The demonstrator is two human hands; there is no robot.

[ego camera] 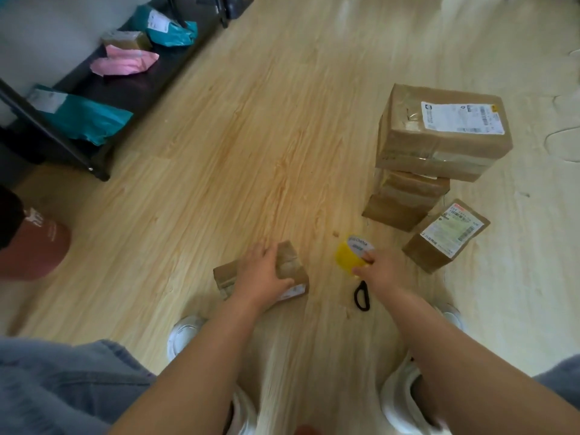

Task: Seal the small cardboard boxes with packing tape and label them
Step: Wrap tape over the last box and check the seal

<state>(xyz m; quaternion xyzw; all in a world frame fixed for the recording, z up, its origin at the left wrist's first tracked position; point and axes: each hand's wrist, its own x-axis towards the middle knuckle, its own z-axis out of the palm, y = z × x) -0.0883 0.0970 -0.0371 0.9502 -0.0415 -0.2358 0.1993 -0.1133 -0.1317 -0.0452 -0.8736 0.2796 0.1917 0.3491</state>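
A small brown cardboard box (290, 262) lies on the wooden floor in front of me. My left hand (262, 273) lies over its top, fingers curled round its far edge and thumb on its near side. To the right, my right hand (375, 268) pinches a yellow roll of packing tape (350, 254) that stands on the floor. Black-handled scissors (362, 296) lie just below that hand, partly hidden by my wrist.
A large labelled box (439, 136) is stacked on a smaller one (405, 199) at the right, with a labelled box (445, 240) beside them. A low dark shelf (103, 92) at upper left holds teal and pink mailers. A pink cap (34, 246) shows at the left edge.
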